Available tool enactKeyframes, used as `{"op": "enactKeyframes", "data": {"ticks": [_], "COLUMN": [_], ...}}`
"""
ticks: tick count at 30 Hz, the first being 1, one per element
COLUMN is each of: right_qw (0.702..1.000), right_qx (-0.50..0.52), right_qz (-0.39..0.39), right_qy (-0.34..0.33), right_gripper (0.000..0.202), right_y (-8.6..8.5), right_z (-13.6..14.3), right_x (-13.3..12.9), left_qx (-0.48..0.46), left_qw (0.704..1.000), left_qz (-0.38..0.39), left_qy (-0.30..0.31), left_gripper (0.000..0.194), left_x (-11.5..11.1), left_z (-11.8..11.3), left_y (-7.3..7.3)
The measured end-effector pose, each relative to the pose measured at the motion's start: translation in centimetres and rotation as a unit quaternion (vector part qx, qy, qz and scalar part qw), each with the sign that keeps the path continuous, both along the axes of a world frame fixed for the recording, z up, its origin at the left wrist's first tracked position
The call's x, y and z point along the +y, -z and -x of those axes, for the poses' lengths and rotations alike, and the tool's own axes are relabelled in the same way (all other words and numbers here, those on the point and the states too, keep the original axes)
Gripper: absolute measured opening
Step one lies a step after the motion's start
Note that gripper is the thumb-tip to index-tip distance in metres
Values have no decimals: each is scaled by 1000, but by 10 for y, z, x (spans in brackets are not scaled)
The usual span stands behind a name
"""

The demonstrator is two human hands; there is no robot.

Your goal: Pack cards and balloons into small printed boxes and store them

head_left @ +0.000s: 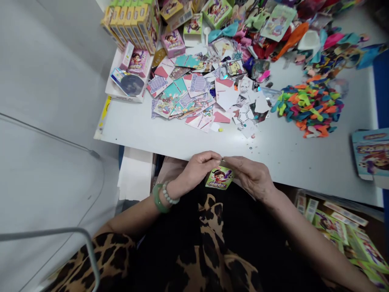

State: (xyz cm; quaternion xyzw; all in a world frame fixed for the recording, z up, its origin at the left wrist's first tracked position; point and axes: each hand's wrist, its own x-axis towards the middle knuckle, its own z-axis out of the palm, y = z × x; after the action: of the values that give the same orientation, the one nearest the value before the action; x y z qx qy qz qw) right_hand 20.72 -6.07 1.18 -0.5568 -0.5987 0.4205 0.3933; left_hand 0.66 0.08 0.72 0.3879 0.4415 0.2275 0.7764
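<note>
A small green cardboard box (219, 178) with a cartoon girl on its front is held close to my body, just off the table's front edge. My left hand (202, 168), below a green bangle and a beaded bracelet, pinches the box's upper edge between thumb and fingers. From the other side my right hand (253, 174) closes on the same upper edge, its fingertips almost meeting the left ones. The fingers partly cover the top of the box, and I cannot make out its inside.
Scattered cards (182, 95) spread across the table (146, 132). Colourful balloons (310, 105) are heaped at the right. Stacked yellow boxes (130, 24) and a white tray (141, 95) stand at the back left. A blue box (370, 154) lies at the right edge, above flattened green boxes (330, 227).
</note>
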Motion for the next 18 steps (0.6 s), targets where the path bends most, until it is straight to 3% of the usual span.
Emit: {"op": "enactKeyframes", "data": {"ticks": [3, 6, 13, 18], "right_qw": [998, 999, 987, 996], "right_qx": [-35, -34, 31, -30], "right_qz": [-1, 35, 150, 87], "right_qy": [-45, -15, 56, 3], "right_gripper": [27, 25, 26, 25], "right_y": [1, -3, -13, -8], "right_z": [-8, -9, 0, 0], "right_x": [-6, -6, -2, -8], "left_qx": [6, 18, 99, 126], "left_qw": [993, 980, 957, 931], "left_qz": [-112, -174, -225, -298], "left_qy": [44, 99, 153, 171], "left_gripper": [22, 25, 30, 23], "left_x": [3, 7, 8, 7], "left_z": [1, 2, -2, 0], "left_y": [5, 4, -18, -16]}}
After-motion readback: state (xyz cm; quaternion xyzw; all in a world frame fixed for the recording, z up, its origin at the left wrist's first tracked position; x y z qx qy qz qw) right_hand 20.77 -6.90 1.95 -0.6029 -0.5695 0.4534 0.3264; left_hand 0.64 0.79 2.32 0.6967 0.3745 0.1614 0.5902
